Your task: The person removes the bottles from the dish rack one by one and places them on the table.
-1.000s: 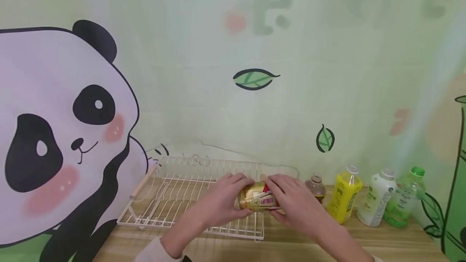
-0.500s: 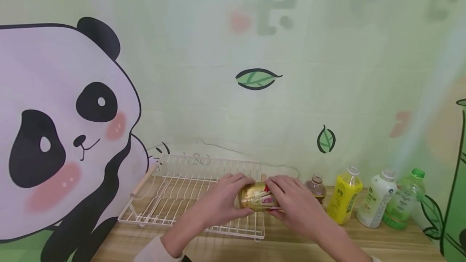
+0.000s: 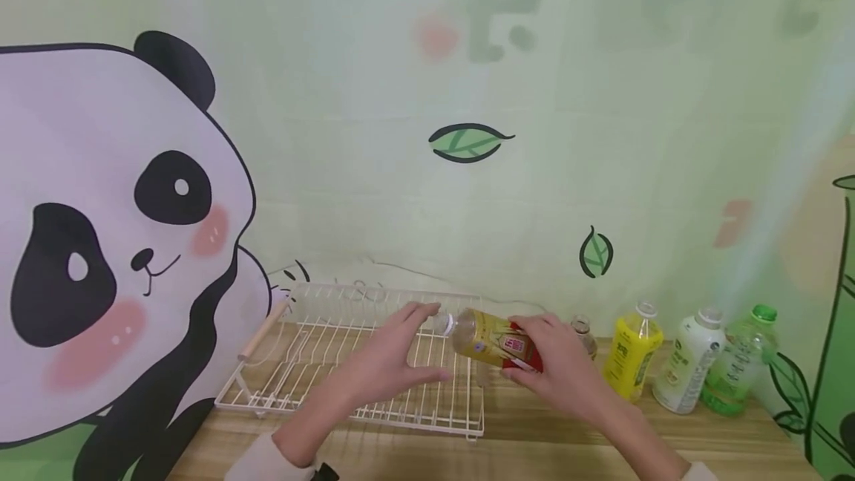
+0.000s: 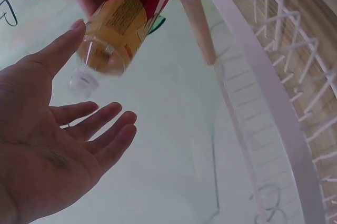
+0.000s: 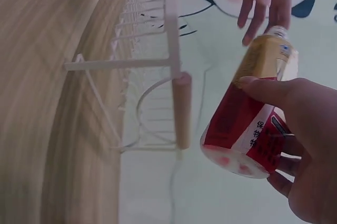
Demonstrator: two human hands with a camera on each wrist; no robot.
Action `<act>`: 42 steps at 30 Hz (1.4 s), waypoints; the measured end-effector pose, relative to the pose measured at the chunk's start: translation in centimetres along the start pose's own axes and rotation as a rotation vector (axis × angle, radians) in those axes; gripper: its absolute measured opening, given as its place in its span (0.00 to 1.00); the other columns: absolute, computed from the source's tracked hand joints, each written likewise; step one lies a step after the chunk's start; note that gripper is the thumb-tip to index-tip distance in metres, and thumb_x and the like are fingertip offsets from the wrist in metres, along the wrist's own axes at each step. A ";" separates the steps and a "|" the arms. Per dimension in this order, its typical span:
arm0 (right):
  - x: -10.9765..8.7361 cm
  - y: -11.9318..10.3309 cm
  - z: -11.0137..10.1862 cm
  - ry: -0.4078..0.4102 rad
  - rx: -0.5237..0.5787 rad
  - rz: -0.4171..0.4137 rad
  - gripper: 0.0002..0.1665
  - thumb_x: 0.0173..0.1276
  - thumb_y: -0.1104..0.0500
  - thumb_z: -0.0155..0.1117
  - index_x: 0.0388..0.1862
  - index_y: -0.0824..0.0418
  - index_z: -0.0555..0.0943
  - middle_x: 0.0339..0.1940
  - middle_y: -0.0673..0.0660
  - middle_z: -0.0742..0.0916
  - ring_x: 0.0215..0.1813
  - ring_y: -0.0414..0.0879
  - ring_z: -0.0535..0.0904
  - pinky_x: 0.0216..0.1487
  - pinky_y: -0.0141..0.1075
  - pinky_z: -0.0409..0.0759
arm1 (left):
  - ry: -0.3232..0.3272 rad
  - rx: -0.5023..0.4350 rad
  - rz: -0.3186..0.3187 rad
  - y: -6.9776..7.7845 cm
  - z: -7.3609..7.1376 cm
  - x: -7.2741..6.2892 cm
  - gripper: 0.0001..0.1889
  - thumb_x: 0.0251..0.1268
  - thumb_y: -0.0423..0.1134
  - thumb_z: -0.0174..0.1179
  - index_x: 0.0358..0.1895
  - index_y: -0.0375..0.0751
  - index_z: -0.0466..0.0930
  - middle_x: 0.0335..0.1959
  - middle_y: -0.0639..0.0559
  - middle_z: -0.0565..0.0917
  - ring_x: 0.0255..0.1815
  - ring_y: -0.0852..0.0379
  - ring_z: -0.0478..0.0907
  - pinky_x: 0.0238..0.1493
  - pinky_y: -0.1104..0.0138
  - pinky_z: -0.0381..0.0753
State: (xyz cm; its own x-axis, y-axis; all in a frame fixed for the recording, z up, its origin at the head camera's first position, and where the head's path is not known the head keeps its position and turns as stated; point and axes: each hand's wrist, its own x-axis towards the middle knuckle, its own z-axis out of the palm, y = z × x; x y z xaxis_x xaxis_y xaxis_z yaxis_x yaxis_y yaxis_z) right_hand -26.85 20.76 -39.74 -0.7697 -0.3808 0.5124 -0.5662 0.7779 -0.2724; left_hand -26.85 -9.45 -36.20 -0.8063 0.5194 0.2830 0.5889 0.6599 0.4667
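My right hand (image 3: pixel 557 358) grips a plastic bottle (image 3: pixel 487 338) by its lower, red end. The bottle has a yellow and red label and a clear shoulder, and it lies on its side in the air above the rack's right part, neck to the left. My left hand (image 3: pixel 387 355) is spread beside the neck, thumb and fingers apart, with nothing held. In the left wrist view the white bottle neck (image 4: pixel 83 81) sits between the left thumb and fingers, apart from the palm. The right wrist view shows the bottle's base (image 5: pixel 234 162) and the right thumb across its label.
A white wire dish rack (image 3: pixel 294 413) with wooden handles stands on the wooden table (image 3: pixel 534 451) below the hands. To the right stand a brown bottle (image 3: pixel 583 329), a yellow bottle (image 3: pixel 631 355), a white bottle (image 3: pixel 688 362) and a green-capped bottle (image 3: pixel 740 362). A panda-printed curtain (image 3: pixel 361 191) hangs behind.
My left hand has let go of the bottle and moved a little left, its fingers spreading. The right hand has shifted right with the bottle, so the neck and label now show.
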 end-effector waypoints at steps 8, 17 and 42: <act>-0.4 2.1 1.8 -0.030 0.263 0.267 0.43 0.67 0.46 0.80 0.74 0.62 0.74 0.57 0.58 0.84 0.54 0.51 0.79 0.48 0.44 0.84 | -0.054 -0.012 -0.014 -2.5 1.0 -1.5 0.48 0.62 0.66 0.71 0.79 0.44 0.68 0.73 0.48 0.76 0.71 0.45 0.74 0.71 0.45 0.76; -1.0 3.6 5.5 -0.002 0.345 0.329 0.46 0.72 0.55 0.75 0.80 0.69 0.62 0.71 0.70 0.79 0.71 0.66 0.76 0.69 0.64 0.77 | -0.169 -0.074 0.041 -4.6 4.3 -3.0 0.43 0.60 0.67 0.72 0.73 0.45 0.76 0.64 0.55 0.83 0.64 0.53 0.80 0.66 0.54 0.81; -3.2 6.7 10.5 0.003 0.458 0.511 0.40 0.70 0.60 0.76 0.72 0.72 0.65 0.68 0.79 0.78 0.67 0.73 0.78 0.67 0.62 0.78 | -0.239 0.045 0.017 -6.0 7.2 -4.0 0.28 0.58 0.62 0.76 0.59 0.56 0.88 0.47 0.72 0.86 0.48 0.68 0.82 0.50 0.67 0.84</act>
State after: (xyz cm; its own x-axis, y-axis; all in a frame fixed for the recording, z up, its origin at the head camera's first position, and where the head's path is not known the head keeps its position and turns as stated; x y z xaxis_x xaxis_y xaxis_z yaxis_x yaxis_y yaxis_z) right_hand -31.34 21.95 -51.76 -0.9730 -0.0202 0.2297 -0.2000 0.5699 -0.7970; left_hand -26.74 -11.54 -46.19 -0.7631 0.6411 0.0816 0.6087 0.6706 0.4240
